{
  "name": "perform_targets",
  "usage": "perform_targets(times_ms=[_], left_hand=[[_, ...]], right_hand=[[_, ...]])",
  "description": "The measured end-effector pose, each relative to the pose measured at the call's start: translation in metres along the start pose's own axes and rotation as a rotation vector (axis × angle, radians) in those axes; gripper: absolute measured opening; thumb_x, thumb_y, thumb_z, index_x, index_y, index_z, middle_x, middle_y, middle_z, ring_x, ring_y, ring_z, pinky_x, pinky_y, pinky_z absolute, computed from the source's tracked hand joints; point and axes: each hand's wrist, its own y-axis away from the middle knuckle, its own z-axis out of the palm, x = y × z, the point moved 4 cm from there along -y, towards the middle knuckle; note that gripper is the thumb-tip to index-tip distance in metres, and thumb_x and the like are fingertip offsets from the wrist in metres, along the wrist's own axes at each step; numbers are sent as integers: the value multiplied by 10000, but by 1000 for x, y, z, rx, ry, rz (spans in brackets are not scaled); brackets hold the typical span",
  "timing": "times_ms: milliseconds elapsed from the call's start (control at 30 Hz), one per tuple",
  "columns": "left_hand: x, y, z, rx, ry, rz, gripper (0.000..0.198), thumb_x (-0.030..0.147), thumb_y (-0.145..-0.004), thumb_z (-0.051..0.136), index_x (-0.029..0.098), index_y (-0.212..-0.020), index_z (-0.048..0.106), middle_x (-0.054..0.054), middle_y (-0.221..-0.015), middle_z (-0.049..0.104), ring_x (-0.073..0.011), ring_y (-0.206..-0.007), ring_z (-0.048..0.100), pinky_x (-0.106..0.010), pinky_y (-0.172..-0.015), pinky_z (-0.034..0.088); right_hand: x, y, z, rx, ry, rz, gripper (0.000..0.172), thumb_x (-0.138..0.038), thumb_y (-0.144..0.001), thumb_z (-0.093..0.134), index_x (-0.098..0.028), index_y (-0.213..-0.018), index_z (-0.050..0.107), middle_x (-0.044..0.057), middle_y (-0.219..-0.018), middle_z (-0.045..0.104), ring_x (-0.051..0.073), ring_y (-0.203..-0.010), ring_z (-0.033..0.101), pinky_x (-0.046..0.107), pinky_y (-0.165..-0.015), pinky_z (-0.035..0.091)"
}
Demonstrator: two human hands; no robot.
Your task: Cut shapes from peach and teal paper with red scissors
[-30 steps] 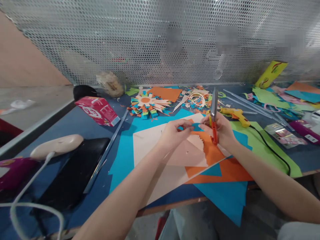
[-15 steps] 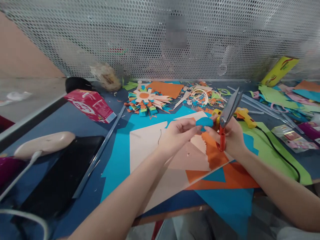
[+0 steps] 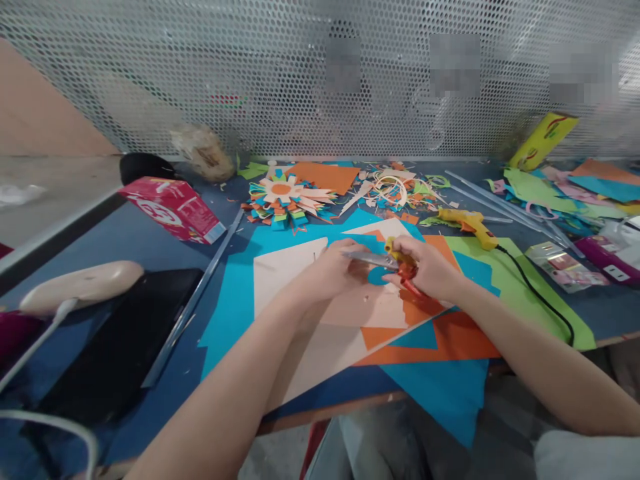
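Observation:
My right hand (image 3: 426, 270) grips scissors (image 3: 386, 261) with orange and yellow handles. Their blades point left, across a small blue paper piece (image 3: 376, 275). My left hand (image 3: 334, 270) pinches that blue piece from the left, fingers closed on it. Both hands hover over overlapping sheets: pale pink paper (image 3: 300, 313), an orange sheet (image 3: 450, 340) and blue sheets (image 3: 235, 300) on the blue table.
A layered paper flower (image 3: 284, 199) lies behind my hands, with paper scraps (image 3: 400, 190) beside it. A yellow glue gun (image 3: 467, 223) and its black cord lie right. A red box (image 3: 170, 208), metal ruler (image 3: 195, 307), black pad (image 3: 120, 340) and beige device (image 3: 75, 287) sit left. Perforated metal wall behind.
The scissors swung down from pointing up and away to lying level, blades pointing left at the blue piece. Both hands dropped closer to the paper sheets.

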Motion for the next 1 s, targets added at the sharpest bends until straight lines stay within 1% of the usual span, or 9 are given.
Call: perform_targets(times_ms=[100,167,233,400,500,600,733,833,1000], left_hand=[[-3,-2,4,3,35,-82,58,197,-702,594,186,-645,590,-28,-714,617,-183,-730,560,-259,-604,398],[-3,-2,6,-38,202,-176,84,255,-722,605,187,-680,581,2,-659,581,-146,-618,519,-237,-523,364],[-1,-3,4,-23,351,-238,79,251,-708,625,183,-706,586,22,-630,565,-112,-547,480,-217,-480,346],[-1,-3,-2,2,504,-203,204,325,-660,727,171,-774,658,-14,-729,663,-132,-647,562,-207,-510,393],[-5,-2,-2,0,543,-220,282,341,-621,771,169,-822,676,-31,-772,700,-148,-675,592,-210,-510,402],[-4,0,-1,19,533,-248,284,296,-606,784,164,-832,673,-22,-729,699,-140,-644,597,-203,-501,400],[0,-1,-4,54,528,-243,248,241,-620,762,154,-834,669,-33,-759,715,-146,-675,628,-208,-537,432],[-1,-3,-5,76,579,-258,275,219,-598,771,148,-842,665,-24,-721,714,-132,-644,628,-208,-552,430],[-3,-4,-6,50,591,-308,287,215,-637,753,155,-896,646,-2,-677,698,-104,-595,606,-201,-551,422]], right_hand=[[4,0,4,-67,82,-11,263,-258,-623,678,-222,-720,436,-24,-710,524,123,-626,455,238,-568,373],[6,-1,4,-42,92,-25,249,-249,-621,668,-223,-722,442,-15,-730,543,135,-644,476,246,-580,382],[9,-3,3,2,78,-23,246,-270,-626,668,-227,-720,445,-11,-725,557,146,-650,499,256,-591,394],[19,-6,-1,122,-2,23,321,-377,-615,725,-233,-743,469,11,-767,624,188,-724,575,301,-674,440],[22,-6,-1,126,-39,34,369,-406,-591,757,-236,-742,467,12,-768,638,190,-713,589,303,-656,453],[21,-5,0,102,-16,23,323,-367,-612,739,-231,-742,477,5,-751,637,186,-700,595,293,-628,453],[21,-5,0,99,55,-20,278,-329,-641,727,-223,-763,500,13,-781,644,202,-762,608,308,-679,460],[23,-6,0,126,19,-21,338,-388,-637,756,-225,-782,499,29,-843,654,206,-792,607,320,-709,470],[23,-7,-6,199,-62,42,416,-494,-605,778,-233,-701,468,4,-721,596,183,-700,574,323,-656,479]])
